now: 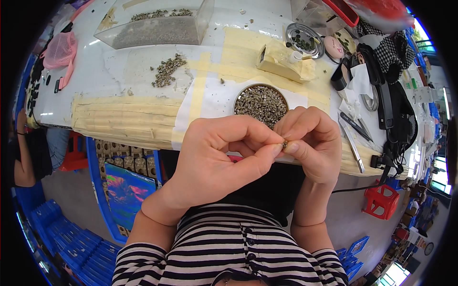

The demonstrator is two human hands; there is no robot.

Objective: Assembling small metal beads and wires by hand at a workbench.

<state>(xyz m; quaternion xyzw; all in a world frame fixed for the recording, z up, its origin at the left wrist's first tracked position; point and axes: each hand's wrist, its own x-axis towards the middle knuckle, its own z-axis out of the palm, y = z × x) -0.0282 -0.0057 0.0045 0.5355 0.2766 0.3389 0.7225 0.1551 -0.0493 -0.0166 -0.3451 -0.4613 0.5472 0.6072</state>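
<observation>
My left hand (222,155) and my right hand (312,143) meet in front of my chest, thumbs and forefingers pinched together. Between the fingertips is a tiny brassy metal piece (285,143), gripped from both sides; its exact kind is too small to tell. Just beyond the hands stands a round tin (260,85), filled with small grey-brown metal pieces (259,104). The right fingers overlap the tin's near edge in the picture. A loose pile of similar pieces (168,71) lies farther left on the white table (143,81).
A clear plastic box (157,35) holding more pieces stands at the back. A tape-covered block (284,62) and a round dish (304,40) with dark green bits lie beyond the tin. Tweezers (352,143) rest at right; a pink mesh sieve (60,50) is far left.
</observation>
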